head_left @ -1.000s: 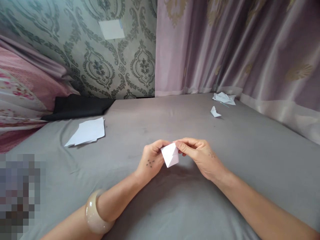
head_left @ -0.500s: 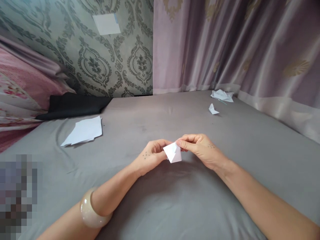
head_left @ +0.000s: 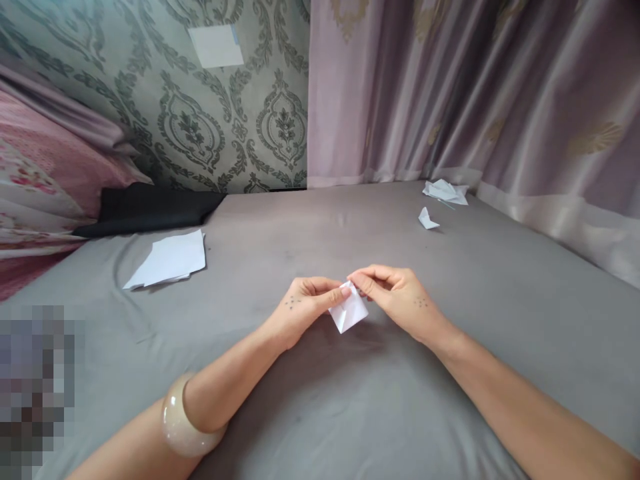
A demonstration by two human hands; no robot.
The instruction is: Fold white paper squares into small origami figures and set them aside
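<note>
So there's this little folded white paper [head_left: 354, 316] up in both hands, held over the grey cloth [head_left: 320, 413], one corner pointing down toward the person. Left hand [head_left: 300, 305] has it pinched, thumb lying across the front near the top, fingers going behind. Right hand [head_left: 400, 299] is nipping the top corner between thumb and fingertips (both hands have small dark dots on the back, btw). There's a chunky, shiny cream bangle [head_left: 183, 423] on the left forearm. Further out on the cloth, a few loose white sheets [head_left: 173, 259] lie over to the left, near some black fabric [head_left: 155, 208]. Off to the right is a small folded paper piece [head_left: 427, 219], and just beyond it a white paper pile [head_left: 445, 192] near the mauve curtain [head_left: 400, 93]. Patterned wall [head_left: 193, 127] at the back, with a white rectangle [head_left: 216, 47] on it.
</note>
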